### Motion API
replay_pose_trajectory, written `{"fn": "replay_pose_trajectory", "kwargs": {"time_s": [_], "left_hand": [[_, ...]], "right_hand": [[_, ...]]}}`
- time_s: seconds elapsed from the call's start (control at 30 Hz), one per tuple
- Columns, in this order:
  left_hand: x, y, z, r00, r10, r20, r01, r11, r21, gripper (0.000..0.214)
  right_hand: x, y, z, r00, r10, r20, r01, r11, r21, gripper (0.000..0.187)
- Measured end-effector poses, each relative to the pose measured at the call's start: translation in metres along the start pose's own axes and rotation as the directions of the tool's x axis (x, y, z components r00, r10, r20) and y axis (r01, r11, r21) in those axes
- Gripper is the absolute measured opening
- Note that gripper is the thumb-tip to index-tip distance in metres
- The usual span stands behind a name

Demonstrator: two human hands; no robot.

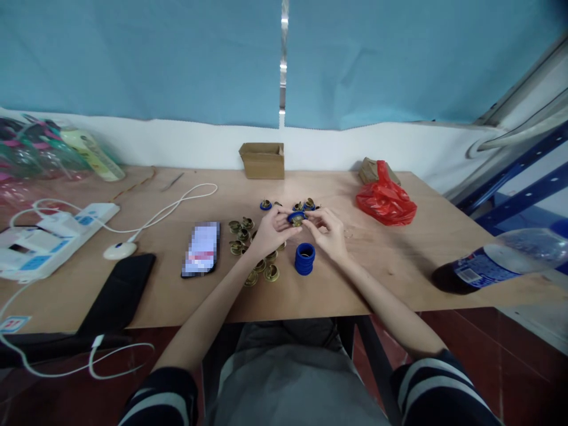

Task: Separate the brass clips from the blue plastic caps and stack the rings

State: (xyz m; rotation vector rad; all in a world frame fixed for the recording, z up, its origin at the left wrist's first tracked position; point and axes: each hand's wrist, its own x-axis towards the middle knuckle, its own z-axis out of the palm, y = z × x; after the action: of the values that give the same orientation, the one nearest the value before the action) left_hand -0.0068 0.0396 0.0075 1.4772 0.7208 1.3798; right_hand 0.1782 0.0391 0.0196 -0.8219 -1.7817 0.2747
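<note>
Between the fingertips of both hands is a brass-coloured metal fitting with a blue ring (297, 218) around it, held just above the table. My left hand (274, 229) pinches it from the left, while my right hand (327, 232) grips its right side. Just below them stands a stack of blue rings (305, 259). Several bare brass fittings (271, 273) lie loosely to the left, partly covered by my left hand and forearm. Beyond my fingers sit several fittings with blue rings (309, 205), and one more ringed fitting (265, 205) lies a little to their left.
A lit phone (202, 248), a dark phone (118, 293) and a white power strip (57, 242) with cables lie left. An open cardboard box (263, 161) stands at the wall. Rightward are a red plastic bag (386, 202) and a cola bottle (479, 269) on its side.
</note>
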Motion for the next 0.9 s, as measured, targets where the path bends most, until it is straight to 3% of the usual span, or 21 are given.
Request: {"fn": "replay_pose_trajectory", "kwargs": {"time_s": [0.2, 0.7, 0.8, 0.9], "left_hand": [[0.0, -0.005, 0.001, 1.0, 0.012, 0.003, -0.012, 1.0, 0.005, 0.047], [-0.002, 0.0, 0.006, 0.999, -0.001, 0.052, 0.001, 1.0, 0.007, 0.045], [-0.004, 0.004, 0.01, 0.996, 0.073, 0.058, -0.078, 0.993, 0.094, 0.04], [-0.006, 0.007, 0.01, 0.975, 0.208, 0.074, -0.221, 0.909, 0.355, 0.028]], "right_hand": [[-0.003, 0.004, 0.006, 0.997, 0.064, 0.038, -0.066, 0.995, 0.069, 0.012], [0.002, 0.006, 0.0, 0.987, 0.002, 0.16, -0.015, 0.996, 0.086, 0.008], [0.004, 0.007, -0.001, 0.983, -0.039, 0.179, 0.029, 0.998, 0.056, 0.007], [0.004, 0.007, -0.001, 0.979, -0.075, 0.189, 0.065, 0.996, 0.062, 0.006]]}}
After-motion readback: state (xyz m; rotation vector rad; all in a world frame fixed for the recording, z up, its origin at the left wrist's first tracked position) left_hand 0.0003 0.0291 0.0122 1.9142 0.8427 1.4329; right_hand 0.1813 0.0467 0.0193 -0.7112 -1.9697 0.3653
